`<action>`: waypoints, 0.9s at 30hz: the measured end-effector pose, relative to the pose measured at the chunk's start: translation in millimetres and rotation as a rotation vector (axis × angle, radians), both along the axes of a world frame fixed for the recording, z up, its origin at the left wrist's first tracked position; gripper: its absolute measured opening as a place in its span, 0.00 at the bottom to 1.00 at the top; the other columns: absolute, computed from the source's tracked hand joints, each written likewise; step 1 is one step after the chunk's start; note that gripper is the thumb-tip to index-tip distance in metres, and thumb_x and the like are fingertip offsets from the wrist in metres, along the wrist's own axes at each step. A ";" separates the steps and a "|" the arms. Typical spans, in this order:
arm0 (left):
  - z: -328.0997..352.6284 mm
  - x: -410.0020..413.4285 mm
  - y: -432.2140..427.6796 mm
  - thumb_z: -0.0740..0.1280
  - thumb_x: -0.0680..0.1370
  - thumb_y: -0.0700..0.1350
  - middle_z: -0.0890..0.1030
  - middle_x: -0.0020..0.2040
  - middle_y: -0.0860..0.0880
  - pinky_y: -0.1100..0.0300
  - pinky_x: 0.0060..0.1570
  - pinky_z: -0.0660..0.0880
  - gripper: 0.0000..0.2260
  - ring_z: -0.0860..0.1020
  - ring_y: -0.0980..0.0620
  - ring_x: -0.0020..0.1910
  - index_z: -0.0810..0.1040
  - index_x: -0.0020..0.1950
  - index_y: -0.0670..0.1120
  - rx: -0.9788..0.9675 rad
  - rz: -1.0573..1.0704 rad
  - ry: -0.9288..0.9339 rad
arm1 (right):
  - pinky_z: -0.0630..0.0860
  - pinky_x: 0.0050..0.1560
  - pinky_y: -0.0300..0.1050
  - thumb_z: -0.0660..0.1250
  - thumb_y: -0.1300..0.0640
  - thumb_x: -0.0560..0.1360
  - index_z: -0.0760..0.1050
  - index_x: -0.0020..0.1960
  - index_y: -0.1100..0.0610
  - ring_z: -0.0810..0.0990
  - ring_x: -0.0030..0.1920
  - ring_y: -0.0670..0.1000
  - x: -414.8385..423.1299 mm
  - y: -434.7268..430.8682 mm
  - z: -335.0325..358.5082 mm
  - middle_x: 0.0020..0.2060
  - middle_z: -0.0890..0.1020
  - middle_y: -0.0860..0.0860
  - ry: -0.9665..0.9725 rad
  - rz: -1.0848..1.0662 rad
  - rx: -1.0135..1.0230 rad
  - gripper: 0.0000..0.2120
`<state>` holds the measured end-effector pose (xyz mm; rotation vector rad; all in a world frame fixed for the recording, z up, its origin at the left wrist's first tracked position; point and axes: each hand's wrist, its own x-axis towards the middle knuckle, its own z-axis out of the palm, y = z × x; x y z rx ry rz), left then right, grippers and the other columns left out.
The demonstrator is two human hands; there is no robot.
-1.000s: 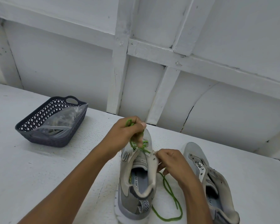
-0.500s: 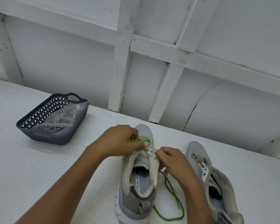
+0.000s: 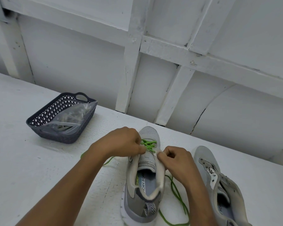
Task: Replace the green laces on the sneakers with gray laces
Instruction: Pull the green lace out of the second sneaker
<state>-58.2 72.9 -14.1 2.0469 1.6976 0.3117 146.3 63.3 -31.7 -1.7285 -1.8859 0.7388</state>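
Note:
A gray sneaker (image 3: 142,198) stands on the white table, toe pointing away from me, with a green lace (image 3: 148,144) still threaded through its front eyelets. My left hand (image 3: 122,142) pinches the green lace at the eyelets. My right hand (image 3: 175,158) grips the sneaker's right eyelet flap. One loose end of the lace trails to the right of the sneaker (image 3: 178,198), the other shows under my left forearm. A second gray sneaker (image 3: 219,181) without a lace lies to the right.
A dark plastic basket (image 3: 39,116) at the left holds a clear bag of gray laces (image 3: 72,118). A white panelled wall (image 3: 153,70) runs close behind the table.
My left hand, raised with the lace a second ago, has come down to the eyelets. A loose green end now lies on the table under my left forearm. The right hand stayed on the flap.

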 end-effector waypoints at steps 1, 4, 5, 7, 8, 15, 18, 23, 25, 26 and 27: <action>0.6 -3.6 0.0 0.67 0.75 0.53 0.73 0.31 0.49 0.58 0.35 0.65 0.15 0.70 0.51 0.33 0.72 0.32 0.46 -0.008 -0.004 0.019 | 0.68 0.34 0.43 0.69 0.51 0.72 0.76 0.30 0.55 0.72 0.28 0.45 2.0 -0.1 -0.9 0.28 0.80 0.50 0.007 -0.017 0.017 0.14; 2.5 -16.0 -0.1 0.66 0.75 0.50 0.71 0.31 0.49 0.58 0.33 0.63 0.15 0.68 0.50 0.33 0.70 0.31 0.45 -0.075 -0.016 0.035 | 0.66 0.33 0.43 0.70 0.56 0.71 0.74 0.26 0.56 0.70 0.27 0.45 8.1 -2.6 -8.0 0.24 0.78 0.51 0.071 -0.116 0.043 0.16; 2.3 -17.3 0.1 0.65 0.75 0.50 0.71 0.31 0.49 0.58 0.33 0.63 0.15 0.68 0.51 0.33 0.70 0.32 0.45 -0.096 -0.019 0.030 | 0.66 0.33 0.43 0.69 0.57 0.71 0.73 0.25 0.55 0.70 0.27 0.45 10.4 -4.4 -10.9 0.23 0.77 0.51 0.102 -0.147 0.031 0.17; 1.0 -18.9 0.6 0.65 0.76 0.49 0.74 0.33 0.47 0.59 0.33 0.64 0.14 0.69 0.51 0.33 0.73 0.33 0.44 -0.122 -0.018 0.011 | 0.65 0.33 0.42 0.69 0.57 0.71 0.72 0.24 0.54 0.71 0.27 0.46 11.2 -5.5 -14.8 0.23 0.77 0.51 0.140 -0.177 -0.005 0.18; 0.1 -18.7 1.0 0.65 0.76 0.49 0.77 0.34 0.47 0.59 0.34 0.65 0.13 0.71 0.51 0.34 0.75 0.34 0.43 -0.135 -0.015 -0.006 | 0.65 0.33 0.42 0.69 0.57 0.71 0.72 0.24 0.55 0.71 0.27 0.46 10.9 -5.3 -14.5 0.23 0.77 0.51 0.141 -0.175 -0.021 0.18; -2.4 -20.4 5.0 0.64 0.77 0.48 0.85 0.39 0.49 0.61 0.38 0.72 0.12 0.78 0.53 0.36 0.82 0.40 0.42 -0.177 -0.012 -0.119 | 0.72 0.41 0.40 0.69 0.57 0.71 0.78 0.43 0.46 0.76 0.40 0.43 -5.3 -5.7 -8.7 0.39 0.80 0.43 0.058 -0.092 0.179 0.05; -2.2 -18.0 5.5 0.63 0.78 0.48 0.85 0.39 0.49 0.61 0.39 0.72 0.12 0.77 0.55 0.36 0.82 0.41 0.43 -0.161 -0.021 -0.136 | 0.66 0.55 0.32 0.62 0.58 0.71 0.81 0.54 0.41 0.70 0.55 0.43 -12.0 -0.2 -8.2 0.52 0.76 0.40 -0.070 0.165 0.268 0.17; -2.4 -19.1 5.6 0.63 0.78 0.48 0.85 0.38 0.49 0.59 0.42 0.73 0.13 0.77 0.55 0.36 0.79 0.35 0.48 -0.152 -0.039 -0.159 | 0.64 0.66 0.43 0.66 0.54 0.72 0.84 0.51 0.44 0.66 0.64 0.46 -26.2 9.1 -5.3 0.61 0.76 0.42 -0.203 0.292 0.253 0.12; -3.5 -18.8 6.0 0.63 0.77 0.47 0.84 0.38 0.49 0.58 0.42 0.73 0.12 0.77 0.54 0.36 0.80 0.36 0.46 -0.150 -0.044 -0.174 | 0.64 0.65 0.42 0.72 0.55 0.73 0.83 0.49 0.47 0.66 0.64 0.47 -29.1 9.8 -4.4 0.61 0.76 0.43 -0.246 0.314 0.243 0.06; -3.9 -18.6 6.1 0.63 0.77 0.47 0.84 0.38 0.49 0.58 0.41 0.73 0.12 0.76 0.55 0.35 0.80 0.37 0.45 -0.149 -0.045 -0.178 | 0.63 0.62 0.38 0.72 0.56 0.73 0.81 0.47 0.48 0.67 0.63 0.46 -30.1 9.6 -3.9 0.60 0.77 0.42 -0.233 0.318 0.240 0.05; -4.5 -18.4 6.5 0.63 0.77 0.47 0.85 0.38 0.49 0.59 0.40 0.72 0.12 0.76 0.56 0.34 0.81 0.37 0.45 -0.146 -0.045 -0.176 | 0.62 0.58 0.34 0.72 0.58 0.74 0.80 0.44 0.48 0.68 0.61 0.46 -31.0 9.3 -4.0 0.57 0.77 0.41 -0.177 0.299 0.250 0.05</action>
